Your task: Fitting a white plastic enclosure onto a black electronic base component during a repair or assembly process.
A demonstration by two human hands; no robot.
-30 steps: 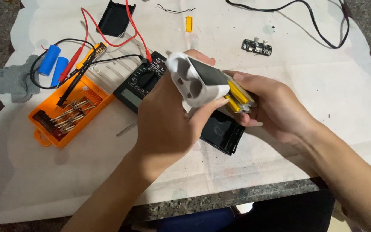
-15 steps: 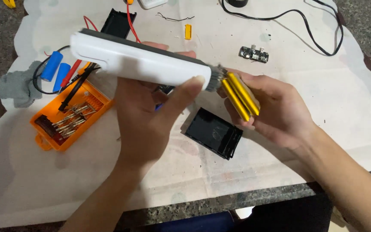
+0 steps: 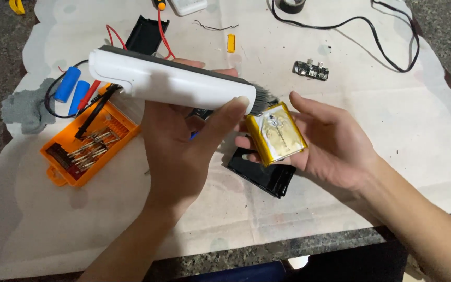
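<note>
Since a moment ago we have turned the yellow battery pouch [image 3: 276, 133] flat-side up and tilted the white casing [image 3: 170, 83] slightly. At far left on the worktop [image 3: 340, 198] lies the orange bit tray [image 3: 87, 143], blue cells [image 3: 73, 87] behind it. Our left hand [image 3: 181, 151] grips the casing, thumb on its end. Our right hand [image 3: 330, 141], fingers spread, cradles the pouch above a black cover [image 3: 262, 175].
</note>
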